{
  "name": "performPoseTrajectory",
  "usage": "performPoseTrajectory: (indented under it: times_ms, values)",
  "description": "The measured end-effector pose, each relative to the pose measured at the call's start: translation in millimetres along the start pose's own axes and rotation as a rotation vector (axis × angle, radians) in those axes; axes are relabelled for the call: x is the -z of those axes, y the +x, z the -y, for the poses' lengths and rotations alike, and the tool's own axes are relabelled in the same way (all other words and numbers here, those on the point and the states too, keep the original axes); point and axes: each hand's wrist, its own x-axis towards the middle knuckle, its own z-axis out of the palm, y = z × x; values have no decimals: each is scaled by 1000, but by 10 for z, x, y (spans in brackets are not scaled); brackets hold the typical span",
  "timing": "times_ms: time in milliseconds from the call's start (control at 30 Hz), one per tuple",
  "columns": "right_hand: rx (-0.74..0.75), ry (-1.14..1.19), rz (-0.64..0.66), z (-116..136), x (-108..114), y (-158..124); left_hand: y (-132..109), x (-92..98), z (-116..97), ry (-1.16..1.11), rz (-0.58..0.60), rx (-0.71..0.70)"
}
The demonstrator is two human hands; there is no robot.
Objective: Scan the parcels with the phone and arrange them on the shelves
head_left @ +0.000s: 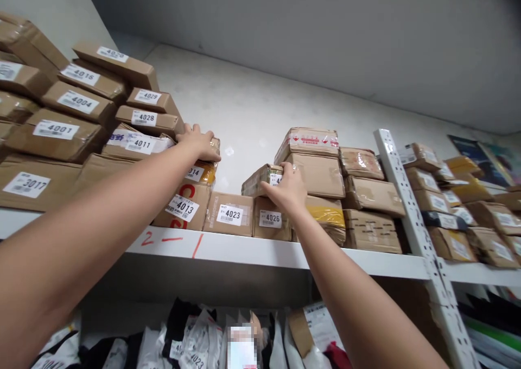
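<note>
My left hand (198, 144) reaches up to the stack left of the gap and grips a small cardboard box (215, 142), mostly hidden behind the fingers. Beneath it sits a box with yellow tape (209, 175), its label ending in 014, on the box labelled 4013 (183, 209). My right hand (290, 190) is closed on another cardboard box (256, 182), thumb by its partly covered label and fingers on its upper edge. This one rests on the box labelled 4026 (272, 218). Between the two hands, the lower box labelled 4023 (230, 214) stands on the shelf.
Stacked labelled cartons (57, 133) fill the white shelf (252, 249) on the left; more cartons (319, 173) stand right of my right hand. A perforated metal upright (402, 195) divides off another loaded shelf. Bagged parcels (199, 336) crowd the level below.
</note>
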Motion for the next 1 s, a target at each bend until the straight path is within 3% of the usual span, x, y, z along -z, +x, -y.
performPoseTrajectory:
  times_ms: [100, 200, 233, 300, 333, 400, 567, 767, 900, 1000]
  values:
    - [-20, 82, -110, 14, 76, -5, -52, -7, -24, 18, -78, -34]
    - [-35, 174, -178, 11, 243, -38, -278, -13, -146, -30, -214, -226]
    - [-30, 202, -201, 7, 308, -59, -401, -24, -199, -66, -175, -332]
    - [7, 246, -255, 0, 433, -114, -680, -76, -306, -106, 58, -541]
    - [35, 264, -286, 0, 488, -145, -814, -120, -353, -79, 176, -609]
    - [86, 305, -347, 5, 571, -198, -1028, -235, -430, 26, 281, -670]
    - [106, 386, -452, 16, 607, -217, -1220, -464, -522, 23, 157, -575]
    - [61, 554, -526, 10, 444, -140, -1203, -417, -368, 47, -142, -498]
    - [49, 479, -535, 61, 350, -107, -1104, -347, -133, 25, -140, -418]
    - [11, 412, -437, 174, 215, -69, -1084, -359, -15, 24, -110, -417]
